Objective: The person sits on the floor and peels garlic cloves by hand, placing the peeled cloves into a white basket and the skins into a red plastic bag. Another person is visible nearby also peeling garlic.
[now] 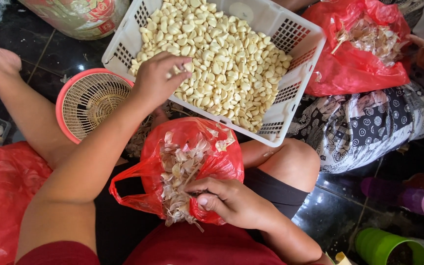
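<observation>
The left hand (159, 78) pinches a peeled clove (181, 69) over the white basket's (306, 49) near-left corner — it could bounce off onto the floor (334, 216). The right hand (229, 198) grips the red bag (195, 142) of skins on the lap; a slack grip might spill them.

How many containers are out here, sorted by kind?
Red plastic bags: 3
White slotted baskets: 1
Round pink-rimmed baskets: 1
Green cups: 1
Total: 6

Left hand (160, 78) outstretched, right hand (231, 201) curled
</observation>
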